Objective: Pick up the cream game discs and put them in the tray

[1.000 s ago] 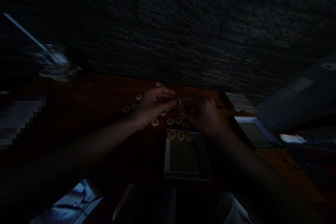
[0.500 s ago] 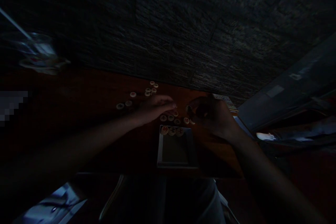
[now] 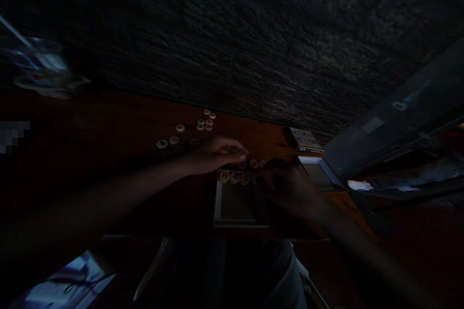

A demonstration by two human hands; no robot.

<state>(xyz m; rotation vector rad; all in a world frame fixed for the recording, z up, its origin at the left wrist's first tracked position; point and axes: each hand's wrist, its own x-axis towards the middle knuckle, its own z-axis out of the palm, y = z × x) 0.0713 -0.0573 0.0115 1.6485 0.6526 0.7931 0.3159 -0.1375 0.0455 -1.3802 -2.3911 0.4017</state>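
At centre, my left hand [image 3: 217, 154], open and palm-down, covers loose discs [image 3: 254, 163] beside the tray [image 3: 216, 203]; my right hand [image 3: 290, 188] is too dark to tell its grip.

Cream discs [image 3: 234, 177], red-marked; grey tray [image 3: 217, 203]

The one head-worn camera looks forward and down, close over the tray [image 3: 216, 200], which sits just below mid-frame on the surface [image 3: 119, 125]. Beyond the tray, a dark wall [image 3: 253, 34] fills the upper half of the view.
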